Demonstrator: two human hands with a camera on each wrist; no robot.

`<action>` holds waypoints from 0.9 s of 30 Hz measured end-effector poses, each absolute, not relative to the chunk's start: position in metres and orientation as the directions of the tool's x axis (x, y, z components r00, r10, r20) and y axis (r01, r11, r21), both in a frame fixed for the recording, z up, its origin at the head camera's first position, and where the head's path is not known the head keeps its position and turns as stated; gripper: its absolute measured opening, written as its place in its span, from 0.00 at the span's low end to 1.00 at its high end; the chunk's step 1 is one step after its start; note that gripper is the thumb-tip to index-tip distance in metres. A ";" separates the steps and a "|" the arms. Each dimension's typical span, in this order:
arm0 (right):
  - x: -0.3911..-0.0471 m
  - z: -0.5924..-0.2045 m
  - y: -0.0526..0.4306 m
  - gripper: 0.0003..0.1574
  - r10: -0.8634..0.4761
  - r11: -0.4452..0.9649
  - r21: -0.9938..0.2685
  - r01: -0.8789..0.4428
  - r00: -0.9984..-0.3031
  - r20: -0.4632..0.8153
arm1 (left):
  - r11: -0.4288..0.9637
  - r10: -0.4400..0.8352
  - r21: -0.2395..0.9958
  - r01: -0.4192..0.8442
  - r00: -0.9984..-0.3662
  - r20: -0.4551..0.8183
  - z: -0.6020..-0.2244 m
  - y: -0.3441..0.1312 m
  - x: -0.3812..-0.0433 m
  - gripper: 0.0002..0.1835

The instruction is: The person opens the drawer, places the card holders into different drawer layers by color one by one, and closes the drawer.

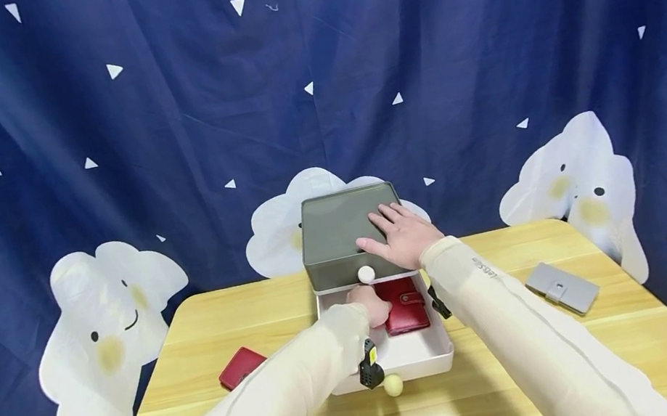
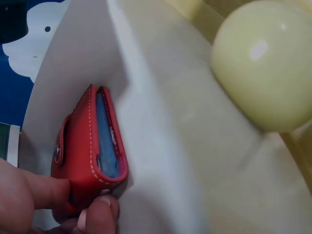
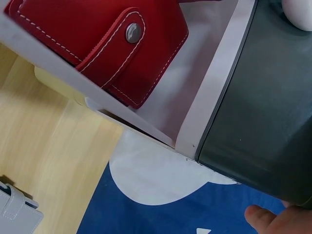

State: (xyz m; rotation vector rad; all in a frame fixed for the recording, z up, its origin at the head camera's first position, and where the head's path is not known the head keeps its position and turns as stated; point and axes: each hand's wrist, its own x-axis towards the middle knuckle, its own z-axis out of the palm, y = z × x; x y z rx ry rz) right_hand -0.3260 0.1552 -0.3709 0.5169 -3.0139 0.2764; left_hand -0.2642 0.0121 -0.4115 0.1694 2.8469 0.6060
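A red wallet (image 1: pixel 404 306) with a snap strap is inside the pulled-out white drawer (image 1: pixel 429 366). My left hand (image 1: pixel 368 305) reaches in at the wallet's left side. In the left wrist view, thumb and fingers pinch the end of the wallet (image 2: pixel 80 151). The right wrist view shows the wallet's strap and metal snap (image 3: pixel 133 32) close up. My right hand (image 1: pixel 406 236) rests on top of the dark grey box (image 1: pixel 343 225), its fingers extended toward the back; only its fingertips (image 3: pixel 261 217) show in the right wrist view.
A second red wallet (image 1: pixel 241 366) lies on the wooden table (image 1: pixel 245 311) to the left. To the right lies a grey wallet (image 1: pixel 562 288) with a strap. A pale yellow knob (image 1: pixel 392 385) sticks out from the drawer front, and a white knob (image 1: pixel 366 274) from the box above.
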 end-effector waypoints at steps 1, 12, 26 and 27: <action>-0.326 -0.371 0.155 0.58 -0.324 0.927 -0.164 -0.337 -0.941 0.099 | 0.909 0.158 0.412 0.067 -0.969 -0.190 -0.412 0.012 -0.264 0.19; -0.324 -0.368 0.154 0.56 -0.324 0.927 -0.162 -0.338 -0.940 0.108 | 0.886 0.140 0.460 0.054 -0.978 -0.155 -0.409 0.012 -0.258 0.19; -0.322 -0.366 0.154 0.55 -0.324 0.928 -0.159 -0.337 -0.941 0.100 | 0.893 0.142 0.448 0.050 -0.975 -0.174 -0.414 0.012 -0.262 0.20; -0.322 -0.366 0.154 0.55 -0.325 0.927 -0.161 -0.338 -0.940 0.101 | 0.898 0.141 0.437 0.054 -0.976 -0.167 -0.417 0.013 -0.264 0.20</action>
